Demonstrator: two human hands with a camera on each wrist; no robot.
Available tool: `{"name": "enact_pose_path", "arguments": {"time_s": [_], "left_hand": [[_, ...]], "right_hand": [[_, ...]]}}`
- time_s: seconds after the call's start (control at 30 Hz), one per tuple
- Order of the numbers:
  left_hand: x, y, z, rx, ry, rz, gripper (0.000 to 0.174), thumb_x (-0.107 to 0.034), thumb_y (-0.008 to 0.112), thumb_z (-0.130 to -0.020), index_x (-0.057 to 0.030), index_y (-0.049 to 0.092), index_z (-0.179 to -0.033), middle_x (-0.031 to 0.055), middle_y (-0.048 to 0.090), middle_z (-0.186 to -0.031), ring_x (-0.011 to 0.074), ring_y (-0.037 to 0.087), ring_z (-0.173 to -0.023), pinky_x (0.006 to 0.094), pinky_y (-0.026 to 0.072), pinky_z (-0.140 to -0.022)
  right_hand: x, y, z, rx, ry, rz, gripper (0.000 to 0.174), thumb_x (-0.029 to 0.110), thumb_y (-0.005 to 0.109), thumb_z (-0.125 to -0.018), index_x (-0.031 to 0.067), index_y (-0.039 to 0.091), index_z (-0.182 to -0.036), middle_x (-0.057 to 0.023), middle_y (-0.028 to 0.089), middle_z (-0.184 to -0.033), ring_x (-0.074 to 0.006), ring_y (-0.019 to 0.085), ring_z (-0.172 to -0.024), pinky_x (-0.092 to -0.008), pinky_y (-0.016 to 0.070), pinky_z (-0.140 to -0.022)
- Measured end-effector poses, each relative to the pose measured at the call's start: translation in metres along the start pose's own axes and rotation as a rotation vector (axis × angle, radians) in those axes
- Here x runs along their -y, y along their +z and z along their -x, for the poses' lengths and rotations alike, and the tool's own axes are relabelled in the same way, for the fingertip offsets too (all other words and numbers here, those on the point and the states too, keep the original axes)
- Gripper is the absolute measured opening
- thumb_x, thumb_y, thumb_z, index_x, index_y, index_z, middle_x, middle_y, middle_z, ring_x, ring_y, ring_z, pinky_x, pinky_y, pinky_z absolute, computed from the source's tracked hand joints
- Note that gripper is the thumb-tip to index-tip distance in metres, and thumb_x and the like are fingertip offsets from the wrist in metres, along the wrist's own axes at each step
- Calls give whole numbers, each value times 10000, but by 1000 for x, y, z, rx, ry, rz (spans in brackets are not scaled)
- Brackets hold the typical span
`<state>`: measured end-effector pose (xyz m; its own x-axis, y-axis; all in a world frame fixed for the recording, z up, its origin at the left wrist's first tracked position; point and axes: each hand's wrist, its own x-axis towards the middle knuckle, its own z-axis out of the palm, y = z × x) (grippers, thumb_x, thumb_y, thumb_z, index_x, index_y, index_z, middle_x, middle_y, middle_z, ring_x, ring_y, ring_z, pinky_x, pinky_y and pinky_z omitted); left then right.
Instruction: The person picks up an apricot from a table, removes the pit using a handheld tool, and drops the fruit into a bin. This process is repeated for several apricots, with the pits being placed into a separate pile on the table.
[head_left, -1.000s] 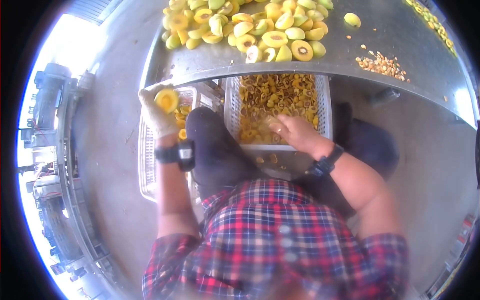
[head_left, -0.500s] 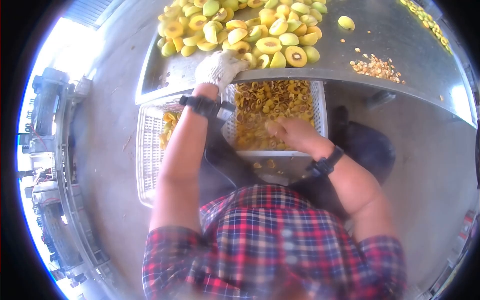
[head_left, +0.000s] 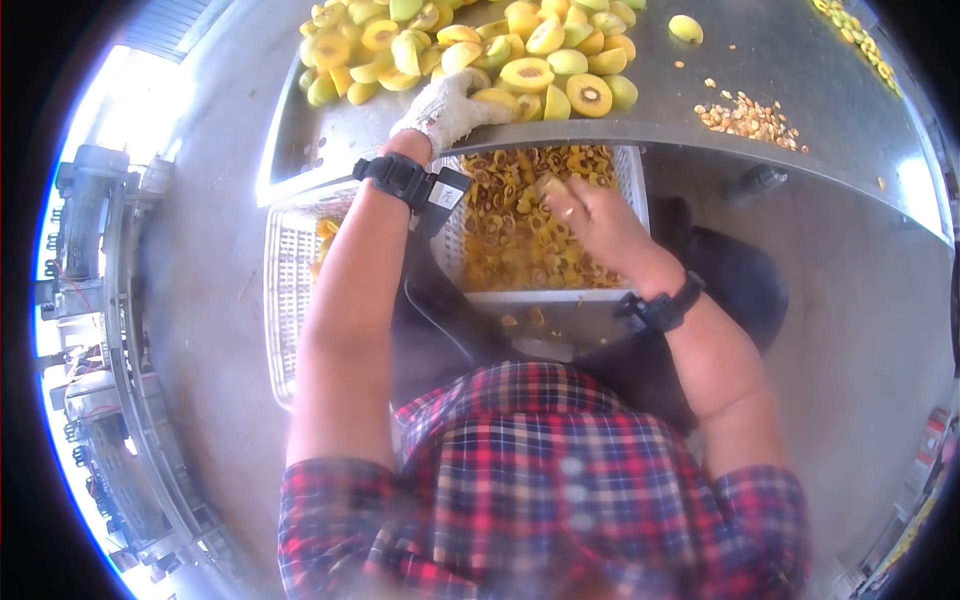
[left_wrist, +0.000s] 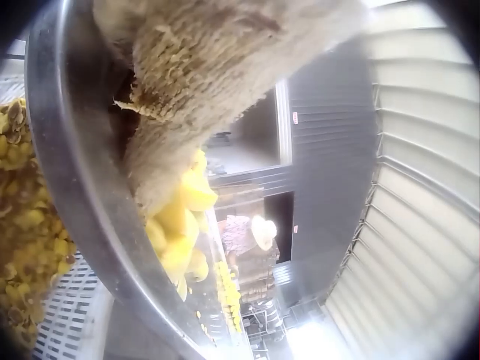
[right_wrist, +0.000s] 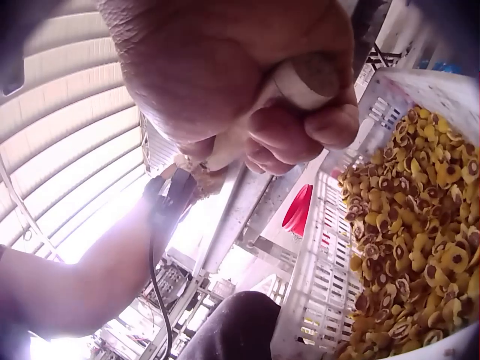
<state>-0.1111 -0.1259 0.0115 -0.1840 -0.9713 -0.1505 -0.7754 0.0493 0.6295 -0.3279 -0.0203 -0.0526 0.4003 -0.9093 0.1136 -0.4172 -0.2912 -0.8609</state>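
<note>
At far left, beside the left knee, a white crate [head_left: 283, 300] with yellow pieces inside. Next, reaches over the near edge of the metal table [head_left: 660, 100] with the gloved left hand [head_left: 440, 110], touching the near side of the pile of cut fruit [head_left: 380, 35]; cannot tell whether with fingers closed round a half. Below the table edge, between the knees, a second crate [head_left: 628, 190] full of yellow fruit pieces [head_left: 540, 230]. Above these, grips a pale handle [right_wrist: 304, 82] in the bare right hand [head_left: 605, 225], fingers curled round it. Farther right on the table, a lone fruit [head_left: 685, 29], then scattered tan seeds [head_left: 750, 118].
</note>
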Motion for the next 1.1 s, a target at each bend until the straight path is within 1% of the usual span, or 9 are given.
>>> {"name": "enact_pose_path", "arguments": {"time_s": [0.17, 0.23, 0.5, 0.6, 0.67, 0.73, 0.8, 1.0, 1.1], "left_hand": [[0, 4, 13, -252, 22, 235, 587, -295, 734, -744, 48, 509, -1164, 167, 617, -995, 209, 625, -836, 296, 497, -742], [13, 7, 8, -394, 121, 478, 496, -257, 716, -760, 22, 547, -1134, 112, 632, -943, 130, 605, -758, 238, 490, -617], [16, 18, 16, -406, 123, 337, 266, -178, 652, -811, -23, 611, -1023, 77, 630, -900, 138, 596, -810, 262, 488, -726], [19, 19, 14, -408, 116, 453, 256, -162, 645, -819, -21, 595, -1027, 76, 621, -919, 139, 595, -825, 262, 491, -731], [19, 20, 14, -391, 108, 473, 251, -157, 641, -826, -21, 585, -1031, 78, 617, -931, 142, 595, -832, 264, 494, -734], [20, 22, 15, -437, 124, 541, 262, -149, 645, -831, -25, 574, -1050, 76, 616, -937, 140, 597, -851, 262, 501, -740], [23, 22, 13, -423, 91, 615, 281, -136, 644, -832, -25, 563, -1076, 85, 611, -964, 148, 601, -860, 261, 504, -746], [17, 18, 21, -439, 121, 730, 371, -177, 526, -890, -62, 469, -1239, 116, 559, -1100, 246, 623, -897, 356, 569, -727], [9, 19, 38, -407, -6, 954, 353, -138, 489, -913, -68, 453, -1257, 117, 538, -1133, 250, 606, -946, 362, 568, -739]], "right_hand": [[-4, -9, -7, -150, -33, -351, 413, 444, 460, -957, 38, 533, -936, 44, 390, -590, -34, 352, -495, -198, 294, -440], [-9, -16, -5, -150, -3, -370, 410, 440, 459, -958, 37, 523, -918, 39, 386, -591, -39, 345, -488, -200, 294, -435], [-3, -33, -2, -229, 228, -552, 426, 442, 430, -962, 30, 506, -881, -18, 417, -582, -63, 371, -455, -191, 316, -412], [0, -36, -4, -271, 303, -625, 431, 447, 415, -963, 32, 506, -893, -26, 434, -587, -73, 379, -449, -195, 308, -414], [4, -38, -7, -360, 322, -715, 305, 283, 435, -988, 40, 550, -844, 23, 470, -580, -40, 367, -458, -210, 278, -438], [1, -40, -11, -339, 285, -750, 320, 290, 420, -992, 40, 539, -832, 24, 457, -573, -39, 357, -457, -210, 278, -437], [2, -42, -12, -287, 272, -588, 503, 518, 351, -960, 36, 490, -927, -26, 433, -594, -85, 382, -461, -208, 291, -424], [11, -34, -13, -344, 379, -613, 465, 482, 388, -963, 34, 500, -913, -19, 440, -600, -68, 387, -476, -197, 303, -435], [4, -32, -11, -281, 74, -258, 441, 455, 399, -966, 31, 508, -910, -15, 443, -599, -59, 381, -478, -194, 307, -440]]}}
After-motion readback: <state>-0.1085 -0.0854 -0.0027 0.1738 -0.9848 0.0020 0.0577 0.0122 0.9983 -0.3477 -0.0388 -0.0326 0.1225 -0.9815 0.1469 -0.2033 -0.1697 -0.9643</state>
